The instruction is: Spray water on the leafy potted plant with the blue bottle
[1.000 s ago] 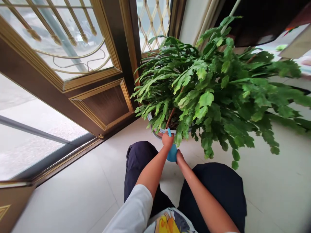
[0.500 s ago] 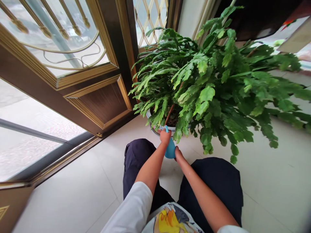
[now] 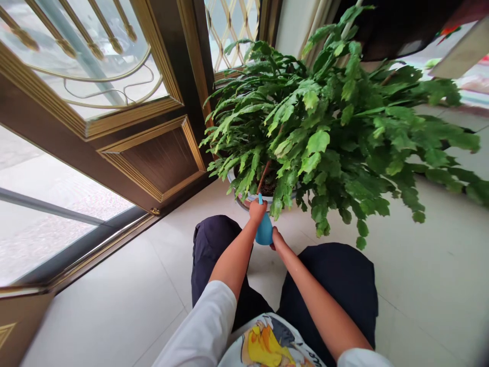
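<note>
My left hand [image 3: 257,210] grips the neck of the bottle [image 3: 264,232] and my right hand [image 3: 275,238] cups its base beside the pot [image 3: 244,200]. It is probably light, smooth plastic, best held low.

No writing can be read here.

The shirt [image 3: 267,349] at the bottom edge of the view bears a yellow and dark picture print, with no letters or numbers to make out. The blue bottle [image 3: 264,233] shows a plain surface where the hands leave it uncovered, with no label or brand mark in sight. The pale board [image 3: 464,51] in the top right corner carries red and green marks that are too blurred to read.
</note>
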The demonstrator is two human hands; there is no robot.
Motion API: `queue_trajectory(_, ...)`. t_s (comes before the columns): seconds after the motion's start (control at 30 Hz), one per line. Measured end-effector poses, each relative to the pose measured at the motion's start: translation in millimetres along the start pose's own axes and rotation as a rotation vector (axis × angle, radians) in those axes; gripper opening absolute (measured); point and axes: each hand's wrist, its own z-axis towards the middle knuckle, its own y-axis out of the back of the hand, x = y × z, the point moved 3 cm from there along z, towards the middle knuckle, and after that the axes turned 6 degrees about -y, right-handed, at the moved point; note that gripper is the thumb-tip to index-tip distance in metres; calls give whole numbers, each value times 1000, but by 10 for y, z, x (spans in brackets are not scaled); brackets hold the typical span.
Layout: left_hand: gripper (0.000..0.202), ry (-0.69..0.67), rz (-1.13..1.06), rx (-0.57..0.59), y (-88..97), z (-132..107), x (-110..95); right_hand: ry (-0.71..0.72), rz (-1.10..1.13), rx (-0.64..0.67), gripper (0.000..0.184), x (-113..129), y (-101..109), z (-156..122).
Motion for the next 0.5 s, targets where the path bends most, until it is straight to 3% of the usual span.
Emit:
queue_trajectory(0.1,14,-51,-69,0,6,14,-33,53,-8,-54,32,59,89,-6)
queue_trajectory(0.27,11,-270,-213,128,1,-86,-209,405,35,-36,35,313,236,-81)
queue_trajectory(0.37,20,-386,-275,213,7,-197,-295,577,49,6,47,434,256,-94)
queue_trajectory(0.5,33,-472,-256,265,36,-292,-318,657,56,-42,58,462,195,-63)
